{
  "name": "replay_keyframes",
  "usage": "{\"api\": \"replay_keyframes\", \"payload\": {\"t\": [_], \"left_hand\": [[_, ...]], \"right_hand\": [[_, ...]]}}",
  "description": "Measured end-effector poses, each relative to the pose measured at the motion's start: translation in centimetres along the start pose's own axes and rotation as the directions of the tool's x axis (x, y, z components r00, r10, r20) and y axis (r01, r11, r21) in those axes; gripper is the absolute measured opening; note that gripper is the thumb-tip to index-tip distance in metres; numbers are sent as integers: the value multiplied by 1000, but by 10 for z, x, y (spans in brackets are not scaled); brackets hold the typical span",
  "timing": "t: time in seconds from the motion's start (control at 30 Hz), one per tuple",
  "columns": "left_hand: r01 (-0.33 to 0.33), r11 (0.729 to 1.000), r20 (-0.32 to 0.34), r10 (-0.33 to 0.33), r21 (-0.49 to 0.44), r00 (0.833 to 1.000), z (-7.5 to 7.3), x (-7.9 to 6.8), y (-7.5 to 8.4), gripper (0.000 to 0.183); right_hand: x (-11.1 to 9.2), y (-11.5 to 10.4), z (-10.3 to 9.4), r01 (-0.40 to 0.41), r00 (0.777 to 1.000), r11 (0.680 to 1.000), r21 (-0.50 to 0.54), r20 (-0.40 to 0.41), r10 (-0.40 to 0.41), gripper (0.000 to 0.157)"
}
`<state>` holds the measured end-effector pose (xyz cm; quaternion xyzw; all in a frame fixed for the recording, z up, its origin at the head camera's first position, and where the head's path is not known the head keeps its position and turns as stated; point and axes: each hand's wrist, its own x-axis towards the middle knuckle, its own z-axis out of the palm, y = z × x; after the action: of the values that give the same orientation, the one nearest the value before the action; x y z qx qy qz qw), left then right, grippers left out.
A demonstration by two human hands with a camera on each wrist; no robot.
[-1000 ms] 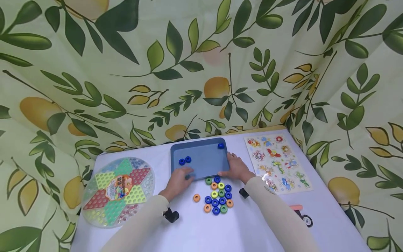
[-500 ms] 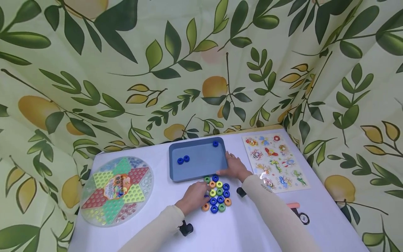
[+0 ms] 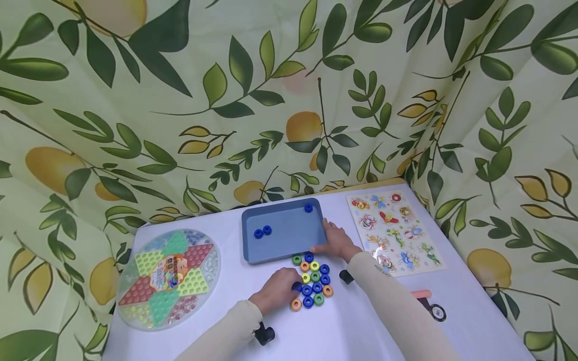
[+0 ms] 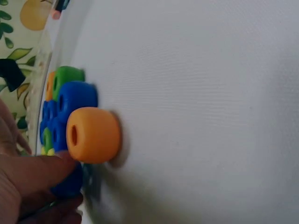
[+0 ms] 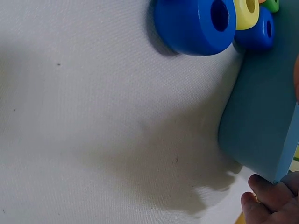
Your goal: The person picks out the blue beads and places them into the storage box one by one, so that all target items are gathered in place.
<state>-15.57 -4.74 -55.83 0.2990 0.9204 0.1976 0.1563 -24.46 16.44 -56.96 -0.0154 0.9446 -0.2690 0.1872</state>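
Observation:
My left hand (image 3: 277,292) pinches a blue ring bead (image 4: 68,183) between thumb and fingers, at the left side of the bead cluster. Just beside the thumb, an orange bead (image 4: 96,135) stands on the white cloth. My right hand (image 3: 338,242) grips the near right corner of a shallow blue-grey tray (image 3: 289,228), thumb on the front side and fingers along the right side. Two blue beads (image 3: 263,232) lie in the tray's left part, and one blue bead (image 3: 308,207) sits in its far right corner. Several blue, green, yellow and orange beads (image 3: 317,288) lie in front of the tray.
A round Chinese checkers board (image 3: 169,280) lies at the left. On the right is a sheet of cartoon stickers (image 3: 396,234), with a pink and black wheeled object (image 3: 429,303) nearer, partly behind the right sleeve. A leaf-patterned curtain (image 3: 253,115) hangs behind the table.
My left hand has left the tray's front edge, moving right and nearer to the bead cluster, and has taken hold of a blue bead. My right hand stays on the tray corner.

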Motion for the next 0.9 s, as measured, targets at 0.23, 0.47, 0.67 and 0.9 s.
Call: {"api": "replay_keyframes", "payload": {"t": [0.23,0.47,0.67,0.9], "left_hand": [[102,974,-295,-161,-204,942,-39,26,-23,33],[232,946,-370,-303,-226,878,-68,63,-62,35],[293,943,-331,-330,-158,884,-74,71,-75,41],[-34,999,-283,36,11,958,-44,62,-42,27]], "right_hand": [[1,1,-6,13,1000,1000,-13,-25,-13,115],[-2,-5,5,31,1000,999,45,1,-31,116],[0,-10,11,48,999,998,47,-25,-47,115],[-2,-3,0,54,998,998,31,-38,-52,115]]}}
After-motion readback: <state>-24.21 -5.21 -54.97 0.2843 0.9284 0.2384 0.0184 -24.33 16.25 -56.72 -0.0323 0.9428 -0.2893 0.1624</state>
